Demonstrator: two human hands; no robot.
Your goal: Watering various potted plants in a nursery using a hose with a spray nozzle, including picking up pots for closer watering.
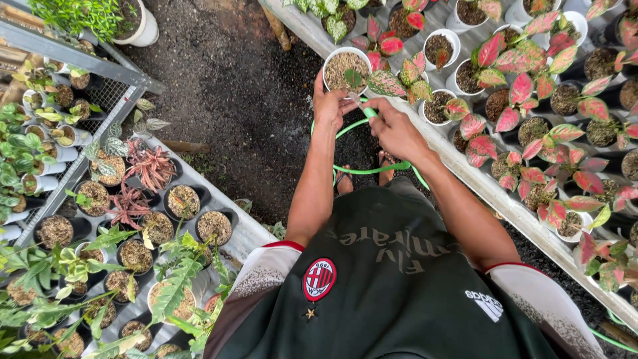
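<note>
Pots (573, 100) of pink-leaved plants crowd the bench (465, 174) beside both hands.

We're standing on a strip of dark, damp gravel ground (226, 100) running between two plant benches. On one side there's a grey metal mesh bench (100, 100) packed with small black pots of green and reddish plants (149, 166). The other side has a long bench (478, 183) crowded with white pots of pink-red leafy plants (531, 86). Soft, even daylight everywhere.

Two hands, left (329, 106) and right (397, 129), one white pot (345, 70), one green hose (372, 169).
</note>
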